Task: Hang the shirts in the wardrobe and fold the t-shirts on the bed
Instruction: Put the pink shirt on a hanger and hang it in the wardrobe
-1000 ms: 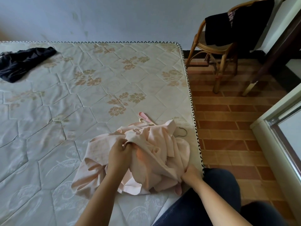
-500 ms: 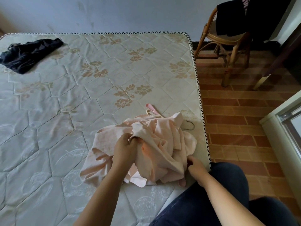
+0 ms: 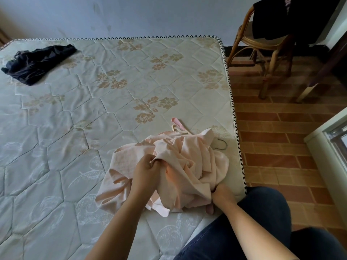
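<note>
A crumpled pale pink shirt [image 3: 191,162] lies in a heap on the quilted mattress [image 3: 93,113], near its right edge. My left hand [image 3: 146,169] grips a bunched fold at the middle of the heap. My right hand [image 3: 219,194] holds the shirt's lower right edge, its fingers partly hidden under the cloth. A pink hanger [image 3: 178,125] pokes out behind the heap, and a thin metal hook [image 3: 222,144] shows at the heap's right. A dark garment [image 3: 35,62] lies crumpled at the far left of the mattress.
A rattan chair [image 3: 262,45] with dark clothes [image 3: 281,15] draped over it stands on the brick-pattern floor [image 3: 277,147] to the right of the bed. A pale door or wardrobe frame [image 3: 326,147] edges the right side. My knee in dark trousers is at bottom right.
The view has tilted down and shifted slightly. My right hand has slid further under the shirt's lower right edge. My left hand keeps its grip on the fold.
</note>
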The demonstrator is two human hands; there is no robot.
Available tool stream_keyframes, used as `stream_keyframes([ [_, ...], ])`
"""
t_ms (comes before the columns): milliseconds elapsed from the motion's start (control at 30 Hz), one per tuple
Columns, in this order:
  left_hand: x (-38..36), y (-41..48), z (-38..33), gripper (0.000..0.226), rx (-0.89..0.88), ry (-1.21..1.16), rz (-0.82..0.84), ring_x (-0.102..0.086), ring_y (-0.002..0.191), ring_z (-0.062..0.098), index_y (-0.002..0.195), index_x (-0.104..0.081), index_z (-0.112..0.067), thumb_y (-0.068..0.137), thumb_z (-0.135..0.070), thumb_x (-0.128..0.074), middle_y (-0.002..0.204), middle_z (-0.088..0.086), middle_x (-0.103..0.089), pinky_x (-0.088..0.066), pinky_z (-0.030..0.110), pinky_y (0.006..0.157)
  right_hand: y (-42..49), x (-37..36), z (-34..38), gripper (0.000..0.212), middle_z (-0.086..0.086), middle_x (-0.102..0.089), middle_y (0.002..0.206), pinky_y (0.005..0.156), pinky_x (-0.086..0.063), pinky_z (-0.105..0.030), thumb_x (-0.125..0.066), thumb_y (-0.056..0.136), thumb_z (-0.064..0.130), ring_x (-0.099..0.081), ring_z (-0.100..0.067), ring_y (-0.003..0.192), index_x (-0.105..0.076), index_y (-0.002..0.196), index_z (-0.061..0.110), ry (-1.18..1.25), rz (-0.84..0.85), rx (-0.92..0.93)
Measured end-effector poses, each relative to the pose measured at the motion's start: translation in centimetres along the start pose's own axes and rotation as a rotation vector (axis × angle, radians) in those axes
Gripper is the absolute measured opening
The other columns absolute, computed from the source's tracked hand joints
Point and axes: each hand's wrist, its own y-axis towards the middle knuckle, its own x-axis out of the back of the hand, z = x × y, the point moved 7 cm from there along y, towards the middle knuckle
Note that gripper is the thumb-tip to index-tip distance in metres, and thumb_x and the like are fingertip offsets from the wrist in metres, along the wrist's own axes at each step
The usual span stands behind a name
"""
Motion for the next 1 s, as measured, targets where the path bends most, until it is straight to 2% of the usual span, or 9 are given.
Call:
stream_keyframes([
  [133,0.0,-0.1,-0.2,0.014,-0.011,0.017,-0.004,-0.053,0.073,0.016,0.082,-0.057,-0.016,0.094,-0.017,-0.05,0.078,-0.001,-0.058,-0.037,0.027,0.06,-0.1,0.1,0.1,0.014,-0.009,-0.063,0.097,0.067,-0.041,-0.029,-0.055,0.092,0.025,-0.054,-0.021,0.082,-0.059,0.092,0.011,0.017,-0.004,0.023],
  [267,-0.2,-0.2,-0.4,0.012,-0.007,0.008,-0.008,-0.053,0.072,0.014,0.086,-0.06,-0.013,0.094,-0.016,-0.05,0.077,-0.002,-0.058,-0.036,0.027,0.06,-0.2,1.1,-0.3,0.014,-0.015,-0.063,0.089,0.059,-0.041,-0.03,-0.056,0.092,0.018,-0.055,-0.021,0.074,-0.059,0.096,0.005,0.633,-0.029,-0.048],
  [367,-0.4,-0.2,-1.1,0.013,-0.009,-0.016,-0.007,-0.053,0.073,0.014,0.09,-0.061,-0.01,0.093,-0.015,-0.049,0.079,-0.001,-0.06,-0.039,0.029,0.062,-0.3,1.9,0.2,0.02,-0.014,-0.061,0.087,0.059,-0.041,-0.031,-0.053,0.094,0.013,-0.057,-0.024,0.077,-0.056,0.11,0.002,0.976,0.092,-0.111],
  [467,-0.5,0.0,-2.6,0.017,-0.038,-0.018,-0.017,-0.052,0.069,0.013,0.089,-0.061,-0.002,0.093,-0.011,-0.046,0.079,0.005,-0.061,-0.039,0.027,0.06,-0.2,4.2,1.7,0.021,-0.014,-0.064,0.083,0.06,-0.046,-0.031,-0.053,0.094,0.007,-0.06,-0.024,0.074,-0.057,0.112,-0.001,0.953,0.085,-0.016],
  [567,-0.7,0.4,-4.7,0.016,-0.078,-0.047,-0.017,-0.056,0.075,0.014,0.09,-0.063,-0.006,0.092,-0.012,-0.048,0.082,0.003,-0.063,-0.044,0.03,0.066,-0.6,8.2,3.5,0.019,-0.011,-0.064,0.084,0.06,-0.046,-0.029,-0.049,0.092,-0.001,-0.06,-0.021,0.074,-0.058,0.107,0.004,0.795,-0.049,0.142],
  [700,-1.0,1.0,-7.5,0.011,-0.115,-0.042,-0.034,-0.054,0.079,0.012,0.095,-0.061,-0.014,0.092,-0.015,-0.051,0.083,-0.006,-0.058,-0.042,0.027,0.063,-3.0,14.9,5.6,0.011,-0.004,-0.059,0.078,0.054,-0.036,-0.027,-0.045,0.094,0.014,-0.052,-0.019,0.065,-0.054,0.087,0.017,0.319,-0.289,0.307],
  [767,-0.9,1.3,-8.9,0.011,-0.137,-0.042,-0.051,-0.052,0.078,0.011,0.098,-0.06,-0.013,0.092,-0.016,-0.052,0.084,-0.007,-0.056,-0.039,0.025,0.061,-4.4,17.9,6.0,0.015,0.001,-0.057,0.073,0.049,-0.033,-0.026,-0.043,0.097,0.023,-0.052,-0.016,0.061,-0.052,0.085,0.021,0.232,-0.378,0.345],
  [867,-1.0,1.9,-11.0,0.009,-0.175,-0.052,-0.05,-0.049,0.073,0.0,0.098,-0.058,-0.014,0.093,-0.015,-0.052,0.08,-0.014,-0.053,-0.037,0.019,0.058,-6.8,21.6,6.6,0.019,0.001,-0.056,0.071,0.048,-0.035,-0.024,-0.042,0.099,0.026,-0.052,-0.015,0.058,-0.05,0.081,0.023,0.244,-0.485,0.45],
  [1000,-1.0,2.7,-13.9,0.007,-0.229,-0.029,-0.044,-0.048,0.071,-0.001,0.098,-0.055,-0.017,0.092,-0.016,-0.052,0.077,-0.015,-0.051,-0.037,0.018,0.056,-9.5,24.2,7.8,0.019,-0.005,-0.06,0.071,0.059,-0.049,-0.032,-0.05,0.096,0.023,-0.059,-0.023,0.067,-0.055,0.079,0.015,0.576,-0.459,0.624],
])
